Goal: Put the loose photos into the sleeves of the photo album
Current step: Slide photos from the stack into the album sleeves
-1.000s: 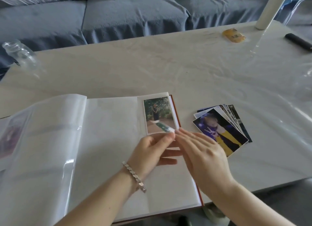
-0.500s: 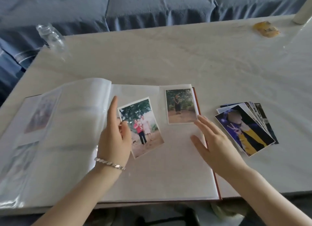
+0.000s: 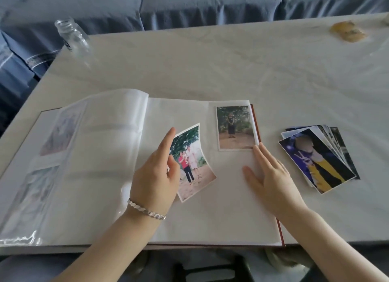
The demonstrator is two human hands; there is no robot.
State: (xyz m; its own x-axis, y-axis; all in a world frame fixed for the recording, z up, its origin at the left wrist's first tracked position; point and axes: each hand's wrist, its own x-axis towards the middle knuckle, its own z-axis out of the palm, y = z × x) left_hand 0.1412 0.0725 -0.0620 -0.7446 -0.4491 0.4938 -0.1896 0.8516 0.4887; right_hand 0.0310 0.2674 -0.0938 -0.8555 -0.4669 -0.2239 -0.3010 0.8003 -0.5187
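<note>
In the head view I am seeing the photo album [image 3: 210, 218] lying open on the table [image 3: 210, 60], and I am judging the task as partly done: one portrait photo [image 3: 234, 127] is sitting at the top right of the right page, apparently sleeved, and hazy prints are showing through the left page. The left hand [image 3: 155, 176] is holding a group photo [image 3: 195, 164] over the right page, its grip pinching the bowed print's left edge. The right hand [image 3: 271, 180] is lying flat, grip wide, pressing the page's outer edge. A stack of loose photos [image 3: 317, 157] is waiting just right of the album, so much is remaining
</note>
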